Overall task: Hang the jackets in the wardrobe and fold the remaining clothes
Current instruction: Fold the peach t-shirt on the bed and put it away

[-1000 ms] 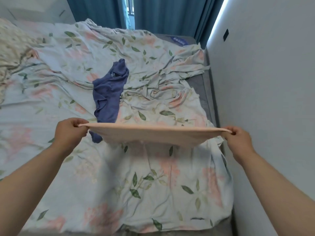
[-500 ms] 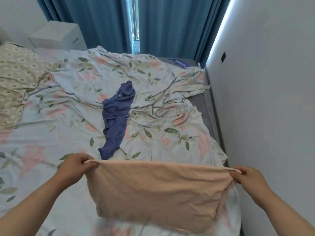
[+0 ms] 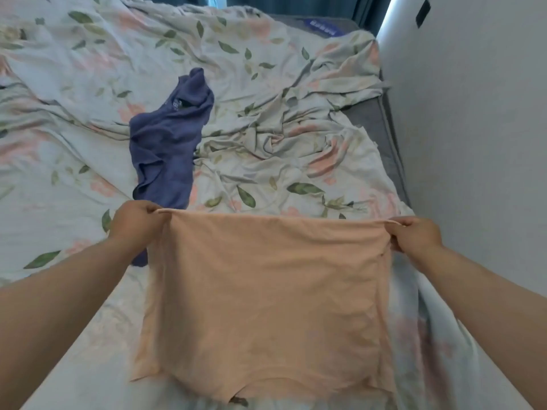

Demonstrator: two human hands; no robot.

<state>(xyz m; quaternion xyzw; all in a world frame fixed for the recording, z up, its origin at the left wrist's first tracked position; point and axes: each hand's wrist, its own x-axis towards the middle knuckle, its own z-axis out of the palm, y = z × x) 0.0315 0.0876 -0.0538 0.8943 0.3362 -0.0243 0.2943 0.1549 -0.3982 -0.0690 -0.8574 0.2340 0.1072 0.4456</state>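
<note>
- Holding the peach garment (image 3: 266, 297) by its 2 far corners, the person keeps it stretched flat over the near edge of the bed (image 3: 53, 297); its lower hem droops toward the near edge, and I judge the spread is meant to square the cloth for a fold.
- Left hand (image 3: 137, 224) has its fingers curled tight, pinching the garment's left corner between thumb and fingers; the forearm runs in from the near left corner of the bed.
- Right hand (image 3: 414, 235) does the same at the right corner, fingers bunched and pinching a small tab of fabric, close to the bed's right edge beside the wall (image 3: 479, 173).
- With both grips level and the top hem taut between them, the cloth hangs without twist, which is probably why the hands are set wide apart.
- Beyond the left hand lies the blue garment (image 3: 168, 149), crumpled in a long heap near the middle of the bed, its near end hidden behind the left wrist and peach cloth; it looks unfolded and waits its turn.
- Under everything, the floral sheet (image 3: 296, 137) is rumpled, most heavily toward the right edge, so a smooth patch near the person suits the laying-down better.
- At the far edge, a strip of teal curtain (image 3: 296, 2) shows; no jackets or wardrobe are in view.
</note>
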